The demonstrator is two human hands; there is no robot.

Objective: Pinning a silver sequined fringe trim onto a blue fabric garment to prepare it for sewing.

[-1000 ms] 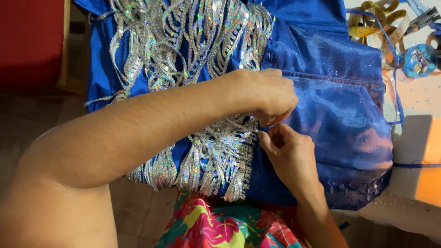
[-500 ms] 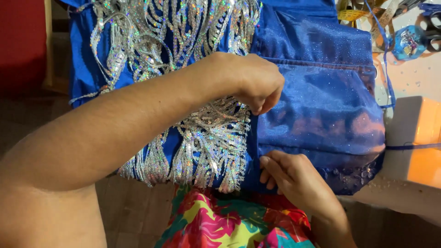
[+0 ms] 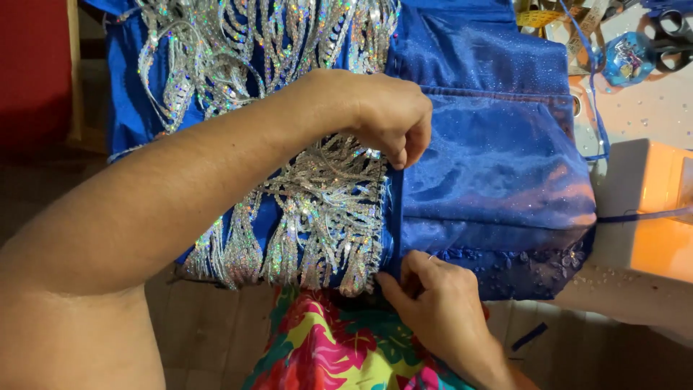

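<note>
Your left hand pinches the shiny blue satin garment at its seam beside the silver sequin fringe panel; your right hand grips closed the lower hem; the garment lies across your lap

Pale bench, sunlit at right. Blue garment with silver sequin trim was spread across it, lower hem hanging over the near edge. Scissors, a blue round object and a yellow tape measure were seen at the far right corner. Wooden floor was seen below.
</note>
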